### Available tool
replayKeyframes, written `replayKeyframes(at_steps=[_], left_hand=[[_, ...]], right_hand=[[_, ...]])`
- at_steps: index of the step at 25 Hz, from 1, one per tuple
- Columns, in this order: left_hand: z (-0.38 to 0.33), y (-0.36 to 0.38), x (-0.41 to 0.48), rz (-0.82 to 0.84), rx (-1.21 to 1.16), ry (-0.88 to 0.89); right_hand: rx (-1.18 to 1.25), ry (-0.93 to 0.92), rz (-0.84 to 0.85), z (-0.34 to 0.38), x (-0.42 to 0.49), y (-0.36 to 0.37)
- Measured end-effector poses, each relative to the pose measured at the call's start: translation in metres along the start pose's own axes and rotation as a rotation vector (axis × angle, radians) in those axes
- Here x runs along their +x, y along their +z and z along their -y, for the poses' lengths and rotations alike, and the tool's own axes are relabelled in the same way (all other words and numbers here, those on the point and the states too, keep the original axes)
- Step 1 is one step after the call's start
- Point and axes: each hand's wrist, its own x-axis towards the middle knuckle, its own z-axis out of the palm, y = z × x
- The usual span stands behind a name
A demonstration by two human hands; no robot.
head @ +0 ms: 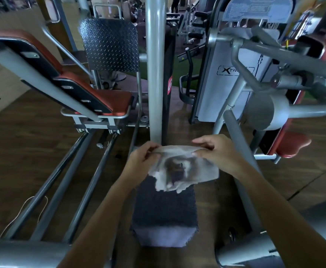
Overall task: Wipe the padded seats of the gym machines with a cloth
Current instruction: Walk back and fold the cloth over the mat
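A person's left hand (143,157) and right hand (214,151) each pinched a top corner of a thin white cloth (185,167), drawing it taut in the air over a dark floor mat (164,213), apparently to open it out and find a cleaner face, since a dark patch marked its centre. The cloth touched no padding: one orange-red padded seat (115,99) stood at about ten o'clock from the hands, beyond a grey upright post (155,74) at twelve, and a smaller red seat (291,144) lay near three o'clock, either likely within reach for the next wipe.
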Motion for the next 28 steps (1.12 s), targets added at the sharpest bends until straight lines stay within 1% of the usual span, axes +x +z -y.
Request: replayKeyframes(at_steps=[2, 3, 5, 6, 7, 8, 9, 10, 13, 15, 18, 20, 22, 25, 28], left_hand=[[-0.013, -0.011, -0.005, 0.052, 0.041, 0.065], [-0.020, -0.015, -0.007, 0.113, 0.119, 0.128], [-0.030, -0.017, -0.008, 0.233, 0.406, 0.222], [-0.032, -0.019, -0.006, 0.247, 0.527, 0.281], [-0.031, -0.020, -0.004, 0.229, 0.572, 0.353], [-0.030, -0.023, -0.003, 0.205, 0.548, 0.411], [-0.026, -0.025, -0.002, 0.181, 0.486, 0.432], [-0.022, -0.026, -0.002, 0.163, 0.407, 0.393], [-0.011, -0.023, -0.005, 0.179, 0.186, 0.067], [0.005, -0.023, -0.005, 0.190, 0.102, -0.009], [0.025, -0.014, -0.004, 0.168, 0.075, -0.056], [0.038, 0.004, -0.004, 0.152, 0.172, -0.084], [0.050, 0.024, -0.002, 0.081, 0.256, -0.050], [0.056, 0.023, 0.002, 0.030, 0.223, 0.080], [0.045, 0.007, 0.001, 0.022, 0.154, 0.068]], right_hand=[[-0.102, -0.079, -0.007, -0.007, -0.004, -0.012], [-0.134, -0.118, -0.003, -0.009, -0.005, -0.014], [-0.167, -0.208, -0.025, -0.014, -0.007, -0.018], [-0.156, -0.243, -0.042, -0.015, -0.008, -0.019], [-0.137, -0.274, -0.052, -0.016, -0.009, -0.020], [-0.121, -0.298, -0.057, -0.017, -0.009, -0.020], [-0.104, -0.310, -0.058, -0.018, -0.009, -0.020], [-0.089, -0.311, -0.055, -0.018, -0.009, -0.019], [-0.055, -0.286, -0.021, -0.028, -0.008, -0.008], [-0.033, -0.260, -0.012, -0.038, -0.006, 0.004], [0.010, -0.262, -0.060, -0.050, -0.005, 0.027], [0.029, -0.299, -0.077, -0.048, -0.006, 0.046], [0.003, -0.326, -0.064, -0.039, -0.002, 0.059], [-0.050, -0.321, -0.055, -0.035, 0.005, 0.055], [-0.033, -0.262, -0.036, -0.043, 0.008, 0.037]])
